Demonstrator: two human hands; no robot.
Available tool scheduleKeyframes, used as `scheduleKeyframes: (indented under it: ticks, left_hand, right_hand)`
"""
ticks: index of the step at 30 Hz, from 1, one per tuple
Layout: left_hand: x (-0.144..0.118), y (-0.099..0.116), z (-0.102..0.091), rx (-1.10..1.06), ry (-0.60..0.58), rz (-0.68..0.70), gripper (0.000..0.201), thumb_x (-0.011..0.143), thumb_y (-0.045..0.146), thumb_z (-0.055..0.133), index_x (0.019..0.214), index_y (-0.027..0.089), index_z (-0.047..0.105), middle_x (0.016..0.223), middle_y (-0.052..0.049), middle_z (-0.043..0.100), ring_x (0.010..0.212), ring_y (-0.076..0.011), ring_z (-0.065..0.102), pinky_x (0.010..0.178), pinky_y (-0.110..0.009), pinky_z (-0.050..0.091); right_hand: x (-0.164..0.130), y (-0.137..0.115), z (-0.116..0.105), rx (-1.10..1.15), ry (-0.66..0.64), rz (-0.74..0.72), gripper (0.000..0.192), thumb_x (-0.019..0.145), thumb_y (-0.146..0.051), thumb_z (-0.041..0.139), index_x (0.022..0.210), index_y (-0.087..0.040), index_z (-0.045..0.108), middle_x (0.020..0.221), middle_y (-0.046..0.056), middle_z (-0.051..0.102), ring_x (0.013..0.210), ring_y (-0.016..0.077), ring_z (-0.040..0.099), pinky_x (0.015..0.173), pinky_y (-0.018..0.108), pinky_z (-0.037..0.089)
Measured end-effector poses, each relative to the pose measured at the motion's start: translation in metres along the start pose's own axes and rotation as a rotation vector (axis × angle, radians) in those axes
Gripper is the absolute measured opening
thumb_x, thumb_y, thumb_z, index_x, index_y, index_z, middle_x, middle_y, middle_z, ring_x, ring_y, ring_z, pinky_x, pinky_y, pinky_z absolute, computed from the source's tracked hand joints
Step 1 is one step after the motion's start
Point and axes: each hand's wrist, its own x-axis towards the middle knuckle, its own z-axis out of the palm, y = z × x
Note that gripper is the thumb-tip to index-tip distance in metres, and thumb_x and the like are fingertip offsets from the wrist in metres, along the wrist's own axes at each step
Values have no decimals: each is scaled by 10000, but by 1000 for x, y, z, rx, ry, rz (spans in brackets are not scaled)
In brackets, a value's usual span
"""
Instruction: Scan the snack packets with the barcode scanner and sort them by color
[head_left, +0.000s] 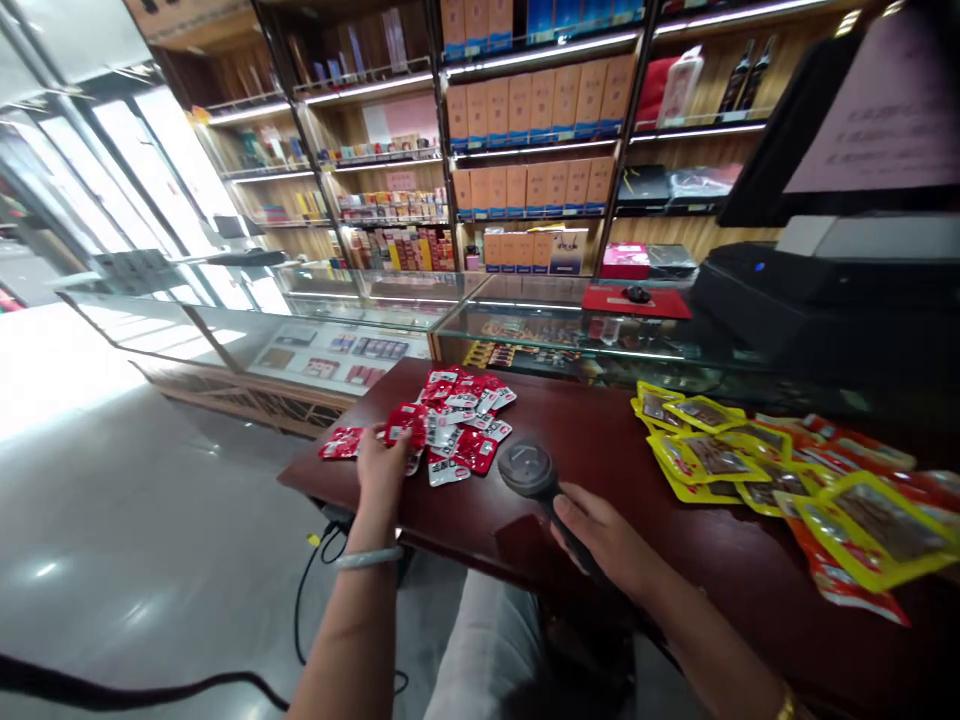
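From the head view, the left hand (382,462) pinches a red packet (406,424) at the near-left edge of the red-and-white pile (465,420) on the tabletop (600,440). The right hand (607,540) grips a handheld scanner (527,468), its handle running back toward the person and its head pointing at the pile just left of it

There is one view only, from a camera on the person's head. It looks forward and down, close over the dark red table (600,450), across the glass counters (390,300) to the far shelves (525,110), with floor at left.
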Motion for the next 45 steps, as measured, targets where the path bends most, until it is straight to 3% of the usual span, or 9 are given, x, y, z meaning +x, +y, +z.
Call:
scheduleKeyframes:
  ticks: [6,9,12,16,21,26,31,38,45]
  left_hand:
    - [17,-6,-8,320,-88,98,686,836,600,543,1329,124,538,1305,-211,603,1287,-379,510,1002,-474,451]
    - [16,3,-8,388,-84,65,693,828,680,510,1351,226,509,1373,-148,563,1337,-372,452,1005,-505,448]
    - [6,22,-6,411,-36,28,618,837,684,491,1335,319,484,1419,-43,531,1352,-327,424,1033,-501,434]
    - [-16,66,9,342,-18,208,619,856,624,495,1334,233,536,1379,-134,551,1364,-360,406,1060,-495,418]
    - [-61,146,61,162,-133,501,510,869,501,539,1267,190,609,1236,-141,635,1248,-314,528,1070,-433,423]
    - [-124,238,135,21,-454,781,388,880,416,579,1199,222,681,1192,-84,695,1135,-240,611,1017,-324,446]
    - [-178,308,200,214,-629,930,504,892,538,537,1177,155,703,1197,-176,682,1145,-285,613,956,-328,445]
    - [-193,344,255,414,-600,927,702,760,699,593,1144,116,675,1307,-243,579,1260,-396,493,1009,-454,398]
    - [-201,338,263,220,-686,891,620,686,489,792,1148,153,550,1108,-172,678,1074,-321,629,856,-361,464]
  right_hand:
    - [-8,-3,-12,16,38,-40,549,840,-740,546,935,-200,546,605,-68,502,452,74,420,417,191,323]
    - [-15,4,-26,46,72,-62,523,853,-722,550,929,-205,536,612,-74,501,440,67,422,410,185,324]
    - [-26,11,-43,80,125,-68,526,845,-731,552,912,-210,522,599,-82,495,411,61,411,391,181,312]
    - [-44,14,-69,102,228,-59,554,811,-754,570,914,-211,524,580,-87,494,394,58,388,378,175,305]
    - [-71,14,-106,131,391,-48,553,814,-730,588,993,-208,562,580,-82,502,415,66,401,402,180,325]
    - [-96,21,-137,169,552,-68,538,827,-727,578,969,-209,554,598,-70,519,422,66,407,400,179,318]
    - [-116,25,-151,237,647,-86,567,785,-753,612,960,-215,572,585,-67,510,427,72,416,396,183,314]
    - [-129,26,-159,270,710,-109,600,772,-778,599,962,-209,568,563,-77,487,411,59,397,383,164,298]
    - [-132,32,-165,269,738,-98,598,764,-775,608,961,-214,546,552,-86,485,394,53,384,376,157,298]
